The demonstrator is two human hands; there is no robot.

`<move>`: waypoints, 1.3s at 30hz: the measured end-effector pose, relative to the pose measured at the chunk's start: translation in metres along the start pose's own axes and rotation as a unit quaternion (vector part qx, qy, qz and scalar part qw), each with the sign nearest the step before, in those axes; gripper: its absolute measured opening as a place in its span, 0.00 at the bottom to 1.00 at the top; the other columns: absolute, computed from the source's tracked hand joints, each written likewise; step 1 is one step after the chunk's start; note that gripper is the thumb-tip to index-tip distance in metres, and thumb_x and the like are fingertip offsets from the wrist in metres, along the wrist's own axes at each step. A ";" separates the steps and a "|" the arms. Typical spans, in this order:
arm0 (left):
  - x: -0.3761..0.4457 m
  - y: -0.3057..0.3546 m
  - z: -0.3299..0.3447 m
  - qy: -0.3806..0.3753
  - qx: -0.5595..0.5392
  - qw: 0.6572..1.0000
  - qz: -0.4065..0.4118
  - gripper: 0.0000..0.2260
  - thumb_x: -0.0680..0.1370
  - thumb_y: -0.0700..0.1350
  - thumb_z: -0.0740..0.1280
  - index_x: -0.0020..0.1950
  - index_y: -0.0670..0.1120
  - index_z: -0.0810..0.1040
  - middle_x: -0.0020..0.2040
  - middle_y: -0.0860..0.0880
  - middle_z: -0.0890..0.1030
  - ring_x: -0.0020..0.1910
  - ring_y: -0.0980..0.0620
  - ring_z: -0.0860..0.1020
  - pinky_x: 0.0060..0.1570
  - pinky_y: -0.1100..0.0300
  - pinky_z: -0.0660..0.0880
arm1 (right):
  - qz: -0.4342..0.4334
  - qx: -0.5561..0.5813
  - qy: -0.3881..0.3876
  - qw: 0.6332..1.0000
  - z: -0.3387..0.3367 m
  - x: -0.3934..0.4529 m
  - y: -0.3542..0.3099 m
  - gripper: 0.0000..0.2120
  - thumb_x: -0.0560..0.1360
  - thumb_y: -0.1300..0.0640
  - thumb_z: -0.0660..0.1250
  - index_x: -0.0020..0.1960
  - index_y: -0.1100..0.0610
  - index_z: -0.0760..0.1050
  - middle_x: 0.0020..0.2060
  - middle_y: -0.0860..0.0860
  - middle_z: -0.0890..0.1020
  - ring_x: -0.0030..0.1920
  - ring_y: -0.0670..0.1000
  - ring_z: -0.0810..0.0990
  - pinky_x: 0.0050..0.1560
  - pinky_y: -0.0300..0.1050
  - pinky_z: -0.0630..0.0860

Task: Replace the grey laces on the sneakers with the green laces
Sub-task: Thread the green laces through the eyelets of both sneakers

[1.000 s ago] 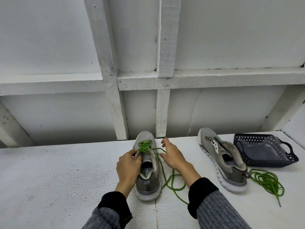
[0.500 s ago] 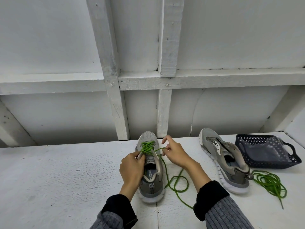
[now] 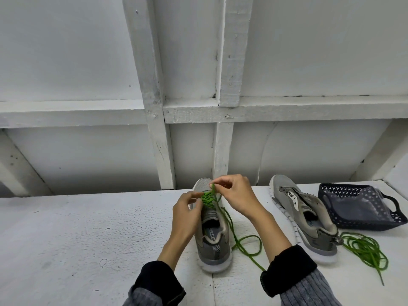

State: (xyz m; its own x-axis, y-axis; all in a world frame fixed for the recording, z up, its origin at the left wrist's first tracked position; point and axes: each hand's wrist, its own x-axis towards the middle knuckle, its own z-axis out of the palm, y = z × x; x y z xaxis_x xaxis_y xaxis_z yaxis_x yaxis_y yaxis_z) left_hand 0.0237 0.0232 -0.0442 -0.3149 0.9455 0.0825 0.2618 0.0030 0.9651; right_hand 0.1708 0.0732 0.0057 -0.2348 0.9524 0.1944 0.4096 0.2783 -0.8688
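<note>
A grey sneaker stands in front of me, heel toward me, with a green lace crossed through its front eyelets. My left hand grips the sneaker's left side by the eyelets. My right hand pinches a strand of the green lace above the toe and holds it up. The lace's loose end loops on the table at the shoe's right. A second grey sneaker without a lace lies on the right. A coiled second green lace rests beside its heel.
A dark perforated basket sits at the far right with something grey inside. The white table runs up to a white wall with wooden beams close behind the shoes.
My right hand has risen from beside the shoe to above its toe, pulling the green strand upward. My left hand stays on the sneaker's left side.
</note>
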 end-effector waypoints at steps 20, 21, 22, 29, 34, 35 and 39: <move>0.040 0.026 -0.060 0.056 -0.221 0.969 -0.095 0.15 0.84 0.48 0.56 0.38 0.47 0.69 0.28 0.54 0.62 0.27 0.56 0.58 0.26 0.64 0.57 | 0.316 0.106 0.226 0.915 0.001 -0.036 0.069 0.09 0.79 0.59 0.64 0.45 0.63 0.77 0.37 0.55 0.80 0.30 0.49 0.78 0.31 0.42 0.75; 0.039 0.026 -0.062 0.051 -0.157 0.984 -0.069 0.15 0.84 0.49 0.56 0.39 0.46 0.70 0.30 0.53 0.63 0.29 0.55 0.59 0.29 0.62 0.58 | 0.331 0.116 0.220 0.910 0.003 -0.039 0.071 0.08 0.79 0.59 0.64 0.47 0.63 0.77 0.39 0.56 0.81 0.31 0.50 0.77 0.30 0.41 0.74; 0.038 0.025 -0.064 0.039 -0.095 0.994 -0.036 0.15 0.84 0.49 0.56 0.40 0.45 0.71 0.32 0.52 0.66 0.31 0.55 0.62 0.32 0.60 0.60 | 0.340 0.113 0.204 0.911 0.005 -0.041 0.072 0.05 0.78 0.60 0.64 0.49 0.62 0.77 0.42 0.57 0.81 0.34 0.50 0.77 0.32 0.40 0.73; 0.029 0.017 -0.047 -0.194 0.107 0.973 0.065 0.13 0.84 0.39 0.56 0.52 0.47 0.80 0.43 0.57 0.77 0.45 0.65 0.74 0.47 0.70 0.67 | 0.166 -0.022 0.128 0.978 0.016 -0.038 0.042 0.24 0.72 0.68 0.61 0.66 0.55 0.68 0.64 0.50 0.72 0.67 0.52 0.64 0.65 0.47 0.64; 0.021 0.022 -0.036 -0.165 0.073 0.979 0.098 0.08 0.79 0.37 0.66 0.48 0.50 0.79 0.41 0.53 0.84 0.46 0.58 0.81 0.47 0.69 0.73 | 0.046 -0.117 0.128 0.984 0.020 -0.036 0.025 0.30 0.71 0.70 0.60 0.70 0.52 0.66 0.71 0.44 0.65 0.73 0.45 0.55 0.70 0.49 0.55; 0.020 0.024 -0.035 -0.156 0.055 0.981 0.099 0.07 0.77 0.37 0.68 0.46 0.49 0.80 0.40 0.53 0.84 0.45 0.58 0.82 0.46 0.70 0.73 | 0.025 -0.114 0.106 0.988 0.021 -0.036 0.025 0.30 0.71 0.70 0.60 0.69 0.50 0.66 0.70 0.41 0.64 0.73 0.42 0.54 0.71 0.48 0.52; 0.013 0.028 -0.031 -0.145 0.051 0.980 0.124 0.03 0.75 0.38 0.72 0.42 0.44 0.81 0.38 0.54 0.84 0.41 0.63 0.81 0.41 0.73 0.71 | 0.002 -0.070 0.013 0.997 0.029 -0.041 0.027 0.18 0.75 0.63 0.61 0.51 0.39 0.71 0.54 0.40 0.76 0.64 0.48 0.70 0.68 0.52 0.65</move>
State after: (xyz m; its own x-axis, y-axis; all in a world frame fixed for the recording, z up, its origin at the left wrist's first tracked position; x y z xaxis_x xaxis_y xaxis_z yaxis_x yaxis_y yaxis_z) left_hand -0.0012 0.0258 -0.0082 0.0388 0.9738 0.2240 0.3917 -0.2211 0.8931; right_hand 0.1657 0.0385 -0.0393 -0.2108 0.9560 0.2040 0.5302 0.2872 -0.7977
